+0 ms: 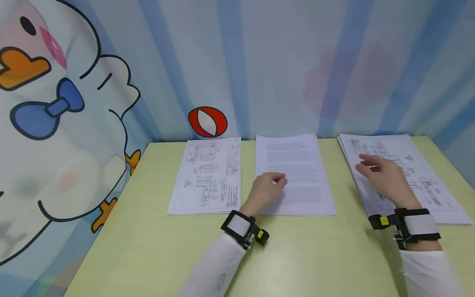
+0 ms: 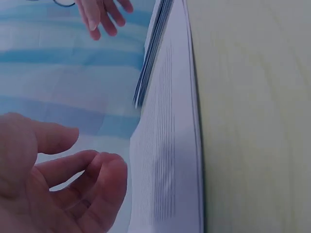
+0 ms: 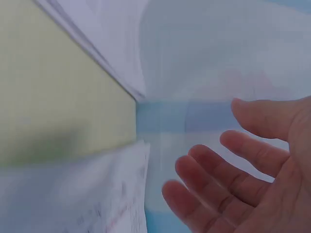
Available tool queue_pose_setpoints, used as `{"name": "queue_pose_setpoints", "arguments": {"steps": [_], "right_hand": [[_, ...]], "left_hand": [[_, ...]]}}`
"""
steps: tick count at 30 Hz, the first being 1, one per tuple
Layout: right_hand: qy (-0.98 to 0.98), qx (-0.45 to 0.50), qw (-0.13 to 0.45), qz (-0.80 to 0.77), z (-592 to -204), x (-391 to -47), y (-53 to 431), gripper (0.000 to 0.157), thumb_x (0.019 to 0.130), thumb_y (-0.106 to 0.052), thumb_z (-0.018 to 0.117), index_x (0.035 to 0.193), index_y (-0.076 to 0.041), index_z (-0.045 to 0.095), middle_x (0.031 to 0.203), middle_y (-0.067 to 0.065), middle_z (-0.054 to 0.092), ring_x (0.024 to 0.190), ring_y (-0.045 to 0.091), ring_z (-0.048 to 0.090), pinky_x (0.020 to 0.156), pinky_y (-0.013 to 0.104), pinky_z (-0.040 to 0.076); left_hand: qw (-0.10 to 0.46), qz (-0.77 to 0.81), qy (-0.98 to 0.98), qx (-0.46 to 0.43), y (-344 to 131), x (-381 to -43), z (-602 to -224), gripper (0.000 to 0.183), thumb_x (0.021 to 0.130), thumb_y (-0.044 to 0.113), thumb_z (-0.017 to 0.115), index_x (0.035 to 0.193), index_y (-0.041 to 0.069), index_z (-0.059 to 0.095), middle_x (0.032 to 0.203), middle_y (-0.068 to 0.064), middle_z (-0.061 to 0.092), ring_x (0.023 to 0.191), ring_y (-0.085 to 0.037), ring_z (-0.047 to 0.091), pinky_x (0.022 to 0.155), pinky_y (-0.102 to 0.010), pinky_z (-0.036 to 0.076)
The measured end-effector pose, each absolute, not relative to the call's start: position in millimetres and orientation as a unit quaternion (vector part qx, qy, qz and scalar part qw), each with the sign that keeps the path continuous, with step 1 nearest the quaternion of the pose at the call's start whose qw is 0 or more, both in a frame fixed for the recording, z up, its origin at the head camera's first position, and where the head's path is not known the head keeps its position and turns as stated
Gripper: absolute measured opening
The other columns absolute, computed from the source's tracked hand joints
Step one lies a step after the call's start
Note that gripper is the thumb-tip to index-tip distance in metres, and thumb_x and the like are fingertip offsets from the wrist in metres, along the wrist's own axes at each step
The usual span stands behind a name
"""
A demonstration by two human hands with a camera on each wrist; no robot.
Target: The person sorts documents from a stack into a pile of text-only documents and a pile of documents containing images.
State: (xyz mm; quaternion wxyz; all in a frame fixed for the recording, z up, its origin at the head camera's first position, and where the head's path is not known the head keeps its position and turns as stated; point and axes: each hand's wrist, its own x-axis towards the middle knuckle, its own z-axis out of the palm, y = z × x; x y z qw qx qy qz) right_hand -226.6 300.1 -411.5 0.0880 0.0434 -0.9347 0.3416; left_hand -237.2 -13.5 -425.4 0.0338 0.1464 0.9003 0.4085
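Note:
My left hand (image 1: 266, 189) hovers above the middle stack of paper (image 1: 297, 154), which bears ruled-looking lines of print. In the left wrist view its fingers (image 2: 109, 179) bend loosely, with a gap to the thumb and nothing between them. Over the right stack of drawing sheets (image 1: 426, 173) is my right hand (image 1: 387, 179); its fingers (image 3: 209, 170) are relaxed and apart from the thumb, holding nothing. The right stack looks thick, with slightly uneven left edges. A stack of technical drawings (image 1: 211, 177) lies left of the middle one, near the left hand.
All the paper lies on a pale yellow-green table (image 1: 148, 247), along its back edge. Behind it hangs a blue striped curtain (image 1: 274, 70) with a cartoon duck (image 1: 74, 156) at the left and a red ball (image 1: 208, 122) printed on it.

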Motion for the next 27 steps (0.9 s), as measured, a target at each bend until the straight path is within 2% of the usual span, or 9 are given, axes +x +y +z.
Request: {"name": "queue_pose_setpoints", "arguments": {"steps": [3, 7, 9, 12, 17, 23, 27], "right_hand": [[-0.934, 0.006, 0.088, 0.346, -408, -223, 324, 0.063, 0.092, -0.051, 0.041, 0.136, -0.008, 0.04, 0.123, 0.028, 0.05, 0.108, 0.042, 0.045, 0.072, 0.054, 0.043], [-0.935, -0.058, 0.07, 0.343, -407, -222, 351, 0.067, 0.092, -0.05, 0.04, 0.141, -0.005, 0.029, 0.136, 0.034, 0.033, 0.118, 0.052, 0.03, 0.084, 0.065, 0.031], [-0.942, -0.085, 0.063, 0.32, -415, -224, 365, 0.07, 0.092, -0.051, 0.038, 0.142, -0.005, 0.024, 0.139, 0.035, 0.025, 0.122, 0.054, 0.024, 0.089, 0.068, 0.026], [-0.953, -0.098, 0.045, 0.282, -434, -227, 387, 0.075, 0.092, -0.054, 0.036, 0.144, -0.003, 0.015, 0.14, 0.038, 0.018, 0.12, 0.057, 0.02, 0.089, 0.07, 0.023], [-0.96, -0.101, 0.001, 0.261, -448, -224, 404, 0.081, 0.092, -0.052, 0.039, 0.141, 0.004, 0.009, 0.137, 0.043, 0.014, 0.117, 0.06, 0.019, 0.088, 0.07, 0.023], [-0.958, -0.153, 0.006, 0.244, -447, -216, 395, 0.075, 0.092, -0.041, 0.043, 0.137, 0.011, 0.013, 0.134, 0.047, 0.012, 0.12, 0.061, 0.013, 0.091, 0.072, 0.018], [-0.954, -0.18, 0.004, 0.241, -451, -218, 395, 0.078, 0.091, -0.043, 0.044, 0.138, 0.01, 0.011, 0.132, 0.047, 0.015, 0.115, 0.062, 0.02, 0.089, 0.072, 0.018]], "left_hand": [[0.041, 0.409, 0.892, 0.187, 14, -230, -422, 0.035, 0.093, 0.03, 0.05, 0.121, 0.011, 0.058, 0.111, -0.006, 0.06, 0.079, -0.005, 0.052, 0.063, -0.02, 0.043], [0.1, 0.456, 0.861, 0.2, 49, -223, -423, 0.037, 0.092, 0.03, 0.052, 0.124, 0.013, 0.056, 0.115, -0.003, 0.06, 0.072, -0.001, 0.056, 0.06, -0.018, 0.044], [0.125, 0.483, 0.845, 0.195, 66, -222, -428, 0.038, 0.091, 0.029, 0.053, 0.125, 0.012, 0.054, 0.112, 0.0, 0.062, 0.068, -0.001, 0.057, 0.062, -0.016, 0.044], [0.16, 0.527, 0.818, 0.167, 89, -220, -438, 0.039, 0.089, 0.023, 0.054, 0.127, 0.011, 0.053, 0.101, 0.003, 0.065, 0.065, -0.003, 0.058, 0.062, -0.016, 0.045], [0.215, 0.62, 0.75, 0.084, 124, -213, -450, 0.039, 0.087, 0.014, 0.055, 0.126, 0.012, 0.053, 0.09, 0.002, 0.062, 0.068, -0.01, 0.061, 0.062, -0.021, 0.051], [0.237, 0.658, 0.712, 0.054, 149, -203, -452, 0.039, 0.088, 0.01, 0.054, 0.127, 0.012, 0.051, 0.099, 0.0, 0.064, 0.072, -0.012, 0.063, 0.065, -0.022, 0.052], [0.242, 0.666, 0.704, 0.058, 155, -202, -452, 0.043, 0.088, 0.01, 0.054, 0.13, 0.012, 0.047, 0.101, 0.0, 0.064, 0.074, -0.01, 0.062, 0.067, -0.021, 0.051]]}}
